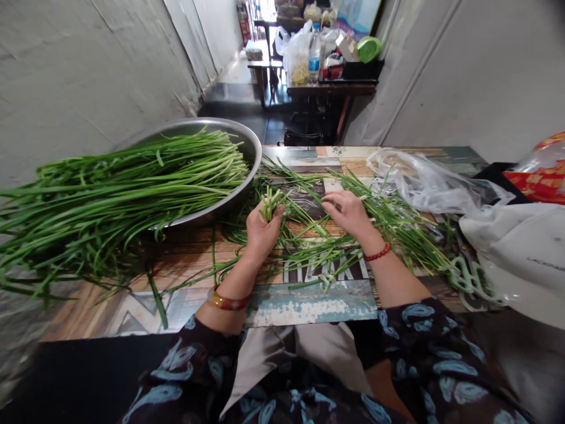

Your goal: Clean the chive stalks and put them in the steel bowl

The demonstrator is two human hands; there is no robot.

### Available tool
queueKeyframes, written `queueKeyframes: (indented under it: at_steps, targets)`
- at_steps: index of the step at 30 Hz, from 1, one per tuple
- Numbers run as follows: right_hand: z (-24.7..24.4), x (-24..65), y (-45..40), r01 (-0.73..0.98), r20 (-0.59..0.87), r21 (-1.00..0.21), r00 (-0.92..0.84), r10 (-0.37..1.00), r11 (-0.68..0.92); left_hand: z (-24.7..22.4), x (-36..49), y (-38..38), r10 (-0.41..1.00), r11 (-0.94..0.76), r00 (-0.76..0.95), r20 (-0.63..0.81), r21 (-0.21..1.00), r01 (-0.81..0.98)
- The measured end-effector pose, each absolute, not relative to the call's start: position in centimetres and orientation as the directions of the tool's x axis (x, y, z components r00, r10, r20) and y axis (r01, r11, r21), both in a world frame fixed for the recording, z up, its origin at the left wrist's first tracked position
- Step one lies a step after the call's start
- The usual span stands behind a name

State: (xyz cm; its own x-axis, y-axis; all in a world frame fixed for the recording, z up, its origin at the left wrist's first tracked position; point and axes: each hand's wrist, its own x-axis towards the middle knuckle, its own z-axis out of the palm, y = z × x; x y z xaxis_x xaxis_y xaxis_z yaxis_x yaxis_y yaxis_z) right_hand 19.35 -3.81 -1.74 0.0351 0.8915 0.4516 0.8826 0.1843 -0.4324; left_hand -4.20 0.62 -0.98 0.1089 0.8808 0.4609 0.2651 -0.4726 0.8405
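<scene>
In my left hand [263, 232] is a small bunch of garlic chives [271, 203], gripped upright with the pale cut ends sticking out above my thumb. My right hand [348, 213] hovers low over the table to the right, fingers bent and slightly apart, with nothing visible between them. Loose chive stalks [324, 259] lie scattered beneath and between both hands. A thicker pile of chives [410, 235] spreads just right of my right hand. On the left, a large heap of chives [145, 182] overhangs a metal basin [253, 144].
A clear plastic bag [424, 182] lies at the table's back right. Green-handled scissors [472, 280] rest beside a white cap [521, 253] at the right edge. Beyond the patterned table [309, 303], a second table [335, 89] carries a water bottle [314, 56] and bags. Walls stand on both sides.
</scene>
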Motion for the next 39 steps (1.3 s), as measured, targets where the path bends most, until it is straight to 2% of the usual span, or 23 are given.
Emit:
queueKeyframes:
  at_steps: [3, 5, 7, 10, 14, 18, 24, 29, 32, 39]
  targets:
    - [-1.8, 17.1, -4.1, 0.864, 0.393, -0.381, -0.170, 0.904, 0.329, -1.1, -4.1, 0.6, 0.877, -0.481, 0.138, 0.461, 0.833, 0.272]
    - [-1.7, 16.1, -4.2, 0.789, 0.358, -0.447, -0.276, 0.892, 0.423, -1.1, -4.1, 0.6, 0.877, -0.480, 0.146, 0.458, 0.834, 0.273]
    - [-1.5, 16.0, -4.2, 0.709, 0.378, -0.544, -0.270, 0.886, 0.449, -1.0, -4.1, 0.6, 0.879, -0.476, 0.143, 0.454, 0.837, 0.270]
    - [-1.7, 17.4, -3.5, 0.717, 0.431, -0.613, -0.050, 0.901, 0.333, -0.8, -4.1, 0.4, 0.880, -0.475, 0.152, 0.450, 0.838, 0.269]
    - [-2.3, 20.4, -1.3, 0.813, 0.399, -0.573, 0.161, 0.903, 0.108, -0.6, -4.1, 0.3, 0.871, -0.490, 0.183, 0.455, 0.828, 0.274]
    - [-2.8, 22.6, 2.1, 0.894, 0.335, -0.444, 0.223, 0.916, -0.055, -0.6, -3.9, 0.2, 0.866, -0.496, 0.203, 0.456, 0.832, 0.248]
    - [-2.9, 22.8, 5.3, 0.951, 0.335, -0.255, 0.254, 0.907, -0.173, -0.4, -4.0, 0.0, 0.874, -0.481, 0.209, 0.439, 0.843, 0.240]
    - [-2.3, 22.2, 4.7, 0.952, 0.326, -0.188, 0.294, 0.899, -0.243, -0.3, -4.1, -0.1, 0.866, -0.496, 0.211, 0.454, 0.833, 0.244]
    - [-1.6, 21.6, 3.1, 0.948, 0.348, -0.251, 0.277, 0.896, -0.195, -0.4, -4.1, 0.0, 0.866, -0.497, 0.205, 0.457, 0.830, 0.254]
    - [-0.1, 19.0, -2.3, 0.818, 0.428, -0.573, 0.241, 0.871, 0.055, 0.1, -4.0, -0.2, 0.870, -0.484, 0.221, 0.440, 0.847, 0.219]
